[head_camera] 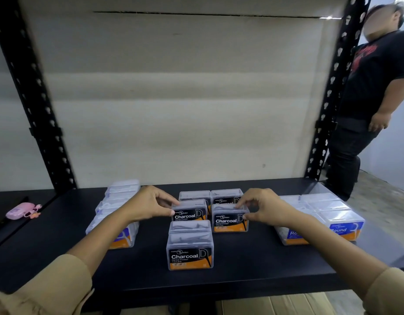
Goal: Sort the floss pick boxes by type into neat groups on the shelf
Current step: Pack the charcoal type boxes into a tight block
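Note:
Several clear Charcoal floss boxes with black and orange labels stand in the middle of the black shelf (242, 264). My left hand (151, 204) pinches the left side of the middle-left Charcoal box (189, 211). My right hand (262, 206) grips the right side and top of the middle-right Charcoal box (229, 220). A front Charcoal box (189, 251) stands nearest me, and two more (210, 196) sit behind. A row of blue-labelled boxes (114, 212) runs under my left forearm. Blue Round boxes (332, 214) form a group at the right.
A pink case (22, 210) lies on the neighbouring shelf at the far left. Black slotted uprights (32, 96) frame the bay, backed by a pale board. Another person in dark clothes (369, 92) stands beyond the right upright. Cardboard shows below the shelf edge.

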Demonstrator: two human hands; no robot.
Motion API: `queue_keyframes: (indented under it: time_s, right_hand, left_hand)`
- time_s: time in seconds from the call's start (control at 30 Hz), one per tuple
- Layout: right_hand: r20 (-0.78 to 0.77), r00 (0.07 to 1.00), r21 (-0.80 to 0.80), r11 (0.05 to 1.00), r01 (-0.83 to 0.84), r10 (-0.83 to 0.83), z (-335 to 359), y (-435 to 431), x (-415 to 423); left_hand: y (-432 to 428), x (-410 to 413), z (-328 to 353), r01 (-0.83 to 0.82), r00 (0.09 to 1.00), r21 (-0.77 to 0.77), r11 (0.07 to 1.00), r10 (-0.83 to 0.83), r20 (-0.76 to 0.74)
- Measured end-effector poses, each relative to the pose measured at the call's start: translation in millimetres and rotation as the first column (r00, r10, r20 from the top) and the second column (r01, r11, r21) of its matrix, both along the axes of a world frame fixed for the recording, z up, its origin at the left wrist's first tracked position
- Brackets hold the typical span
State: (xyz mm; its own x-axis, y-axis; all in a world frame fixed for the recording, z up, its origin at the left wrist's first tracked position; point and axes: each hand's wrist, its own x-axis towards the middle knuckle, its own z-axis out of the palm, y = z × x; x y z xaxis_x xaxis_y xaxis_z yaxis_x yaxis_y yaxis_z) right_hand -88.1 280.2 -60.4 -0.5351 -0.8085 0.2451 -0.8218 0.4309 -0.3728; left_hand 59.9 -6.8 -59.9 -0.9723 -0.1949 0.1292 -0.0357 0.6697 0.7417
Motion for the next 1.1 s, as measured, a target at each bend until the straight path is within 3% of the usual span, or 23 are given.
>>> queue_keyframes:
  time_s: [0.53,0.77,0.83,0.9,1.0,1.1]
  right_hand:
    - [-0.099,0.988,-0.048,0.993,0.112,-0.116,-10.1,-8.2,-14.6]
    - [-0.119,0.982,-0.02,0.99,0.143,-0.144,-13.1,-13.2,-14.8]
    - [-0.128,0.975,-0.096,0.981,0.171,-0.183,-16.7,-10.5,-6.9]
    - [-0.091,0.98,-0.285,0.947,0.145,-0.177,-23.0,-8.6,12.0]
    - [0.148,0.989,-0.485,0.872,0.063,0.011,-35.2,-7.3,55.1]
    - [0.332,0.929,-0.52,0.854,0.033,0.166,-48.1,-11.4,86.9]
  left_hand:
    - [26.6,-9.2,-18.0,-0.089,0.978,-0.124,0.988,0.062,-0.201]
    - [30.5,-7.1,-16.1,-0.087,0.979,-0.147,0.985,0.058,-0.194]
    - [32.5,-1.3,-14.6,-0.111,0.971,-0.082,0.991,0.09,-0.22]
    - [34.2,10.7,-13.9,-0.124,0.956,0.114,0.986,0.15,-0.252]
    - [35.6,35.9,-19.1,0.008,0.978,0.436,0.9,0.084,-0.191]
    - [35.3,51.9,-32.0,0.063,0.993,0.495,0.867,-0.005,-0.118]
